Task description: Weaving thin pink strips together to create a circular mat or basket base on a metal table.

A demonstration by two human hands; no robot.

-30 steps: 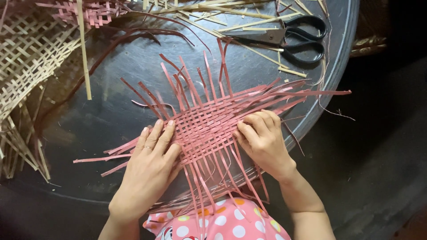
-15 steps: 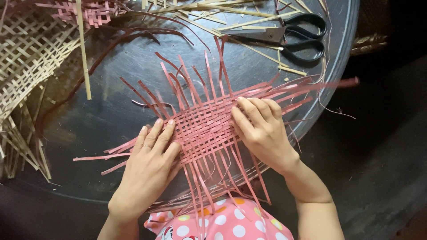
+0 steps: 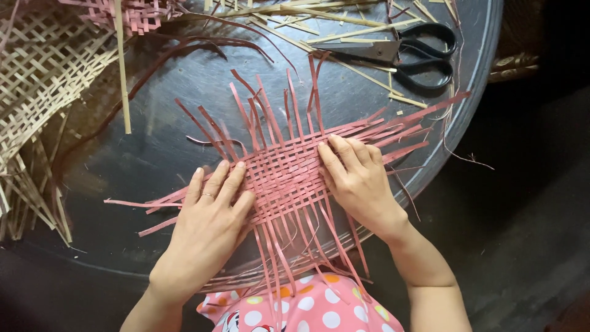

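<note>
A: Where is the pink woven mat?

B: Flat on the round dark tabletop, near the 6 o'clock edge. Its loose strip ends fan out toward 12, 3, 6 and 9 o'clock, and some at 6 o'clock hang over the rim above a pink dotted garment.

A: And the hands?

B: The left hand lies palm down on the mat's 8 o'clock side, fingers together and pointing toward 1 o'clock. There is a ring on one finger. The right hand lies palm down on the mat's 3 o'clock side, fingers pointing toward 11 o'clock. The woven middle sits between the two hands.

A: Is either grip closed on a strip?

B: No. Both grips are apart, fingers stretched flat and pressing on the weave, nothing pinched.

A: What else is about?

B: Black-handled scissors lie at 1 o'clock, well apart from the right hand, among pale loose strips. A pale open-weave mat spreads at 10 o'clock, well apart from the left hand. Another bit of pink weaving shows at 11 o'clock at the top edge. One pale stick lies upright between that and the pink woven mat.
</note>
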